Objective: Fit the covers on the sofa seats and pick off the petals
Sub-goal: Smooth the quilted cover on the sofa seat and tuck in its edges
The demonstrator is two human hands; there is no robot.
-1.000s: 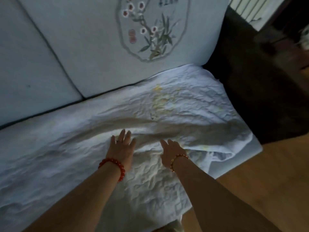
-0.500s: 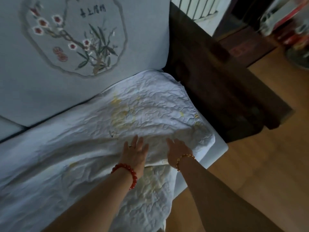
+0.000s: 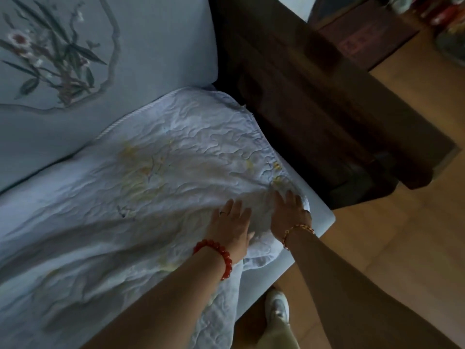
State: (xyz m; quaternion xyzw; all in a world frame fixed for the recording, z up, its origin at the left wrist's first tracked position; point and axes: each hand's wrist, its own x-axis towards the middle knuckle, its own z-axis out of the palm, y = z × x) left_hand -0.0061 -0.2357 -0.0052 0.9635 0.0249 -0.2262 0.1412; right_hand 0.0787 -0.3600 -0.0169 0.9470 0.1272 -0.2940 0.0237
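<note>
White quilted cover [image 3: 176, 157] — left hand [image 3: 230, 226] and right hand [image 3: 289, 215] pressed flat, fingers spread, gripping nothing.

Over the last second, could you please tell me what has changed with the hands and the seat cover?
Both hands slid along the cover toward the dark wooden armrest: the right hand now lies at the cover's front corner, the left hand just beside it. The view swung that way too. Unchanged: palms flat and open, nothing gripped, the cover wrinkled and hanging over the front edge.
</note>
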